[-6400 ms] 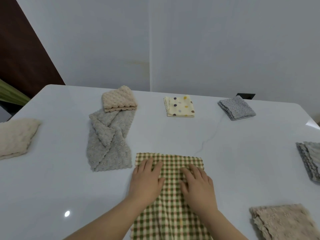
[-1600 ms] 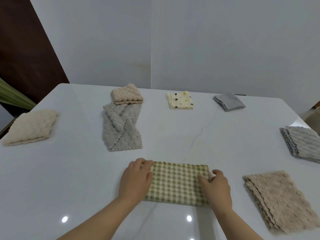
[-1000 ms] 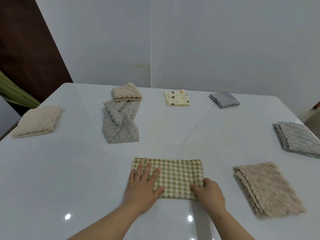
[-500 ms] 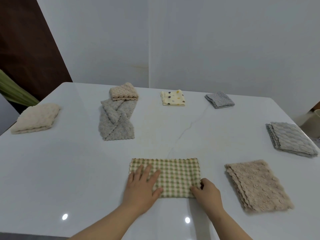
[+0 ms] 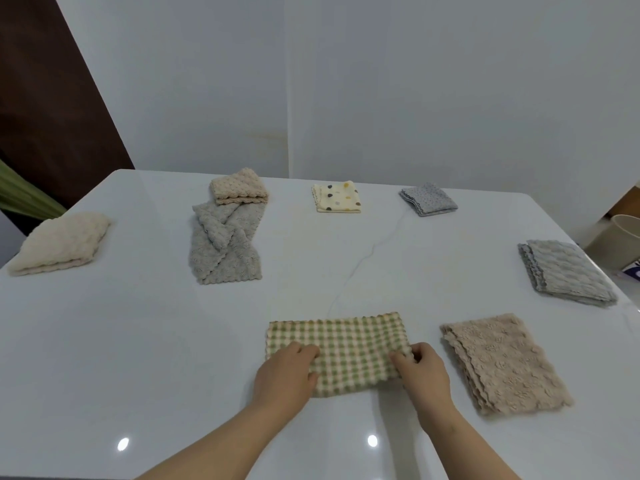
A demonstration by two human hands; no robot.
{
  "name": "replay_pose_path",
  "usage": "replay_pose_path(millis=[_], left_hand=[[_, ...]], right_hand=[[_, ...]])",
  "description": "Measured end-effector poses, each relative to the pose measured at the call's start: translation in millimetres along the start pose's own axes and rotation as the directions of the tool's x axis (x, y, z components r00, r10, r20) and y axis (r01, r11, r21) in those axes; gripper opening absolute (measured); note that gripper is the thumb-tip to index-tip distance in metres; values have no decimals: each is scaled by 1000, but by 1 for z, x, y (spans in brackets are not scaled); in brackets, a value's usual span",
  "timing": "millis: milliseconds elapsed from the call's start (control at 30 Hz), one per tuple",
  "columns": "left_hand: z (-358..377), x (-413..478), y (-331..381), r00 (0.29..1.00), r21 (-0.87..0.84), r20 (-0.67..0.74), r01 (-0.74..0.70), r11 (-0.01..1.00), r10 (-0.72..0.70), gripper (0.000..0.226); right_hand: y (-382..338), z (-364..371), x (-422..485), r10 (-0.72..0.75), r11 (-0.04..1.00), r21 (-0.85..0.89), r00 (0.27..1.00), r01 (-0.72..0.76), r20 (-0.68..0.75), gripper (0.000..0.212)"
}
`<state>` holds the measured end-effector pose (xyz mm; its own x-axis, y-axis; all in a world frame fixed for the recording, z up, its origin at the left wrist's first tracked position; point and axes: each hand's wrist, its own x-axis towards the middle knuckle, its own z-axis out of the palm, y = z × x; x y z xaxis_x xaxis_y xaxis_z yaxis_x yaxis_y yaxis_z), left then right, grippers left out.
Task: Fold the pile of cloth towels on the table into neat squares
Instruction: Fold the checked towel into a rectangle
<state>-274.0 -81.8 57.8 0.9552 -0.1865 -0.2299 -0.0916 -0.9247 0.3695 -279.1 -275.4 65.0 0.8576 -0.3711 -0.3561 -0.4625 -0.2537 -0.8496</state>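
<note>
The green checked towel (image 5: pixel 346 344) lies folded on the white table (image 5: pixel 138 341). The left hand (image 5: pixel 284 372) has its grip closed on the towel's left side, fingers curled. The right hand (image 5: pixel 424 374) has its grip closed on the towel's right edge. 1 folded tan towel (image 5: pixel 502 362) lies just right of the checked towel. 1 loose grey towel (image 5: pixel 225 247) lies well behind it, to the left.
</note>
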Motion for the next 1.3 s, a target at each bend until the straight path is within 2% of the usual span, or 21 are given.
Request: replay_pose_path(millis=[133, 233, 300, 367, 433, 467, 533, 667, 800, 900, 967, 1033, 1167, 1300], left_hand=[[-4, 7, -2, 991, -106, 121, 70, 992, -57, 38], [-10, 13, -4, 985, -325, 153, 131, 937, -84, 36], [-15, 14, -6, 975, -549, 153, 218, 807, -159, 28], [-22, 14, -7, 944, -744, 204, 322, 586, -259, 20], [-29, 15, -10, 906, -844, 278, 389, 369, -320, 20], [-32, 15, -11, 892, -866, 306, 406, 292, -332, 19], [-37, 16, -14, 872, -876, 347, 432, 212, -344, 21], [-38, 18, -18, 865, -867, 383, 458, 195, -325, 35], [-33, 22, -24, 863, -863, 418, 475, 172, -283, 43], [-29, 25, -27, 860, -841, 413, 486, 236, -300, 36], [-29, 24, -27, 893, -817, 341, 436, 377, -292, 23], [-29, 22, -26, 917, -801, 280, 386, 457, -283, 13], [-34, 18, -28, 938, -833, 249, 334, 441, -240, 25], [-36, 16, -39, 933, -842, 244, 340, 419, -265, 22]], right_hand=[[-19, 13, -8, -63, 990, 128, 998, 60, 18, 14], [-34, 24, -15, -116, 980, 170, 993, 108, 34, 13], [-41, 32, -19, -144, 975, 177, 988, 131, 62, 12], [-45, 40, -23, -160, 975, 174, 981, 140, 106, 11], [-48, 48, -27, -170, 978, 149, 974, 148, 150, 11], [-48, 52, -29, -175, 979, 134, 970, 153, 170, 11], [-47, 59, -32, -189, 980, 100, 961, 171, 203, 11], [-46, 70, -36, -207, 978, 45, 944, 202, 256, 13], [-45, 73, -38, -189, 981, 24, 910, 194, 369, 5], [-44, 70, -39, -185, 983, 77, 889, 169, 419, 6], [-43, 66, -38, -185, 982, 101, 908, 159, 375, 9], [-42, 62, -34, -181, 982, 104, 936, 157, 301, 10], [-38, 57, -29, -147, 988, 87, 962, 130, 232, 8], [-32, 57, -26, -122, 992, 52, 967, 113, 226, 10]])
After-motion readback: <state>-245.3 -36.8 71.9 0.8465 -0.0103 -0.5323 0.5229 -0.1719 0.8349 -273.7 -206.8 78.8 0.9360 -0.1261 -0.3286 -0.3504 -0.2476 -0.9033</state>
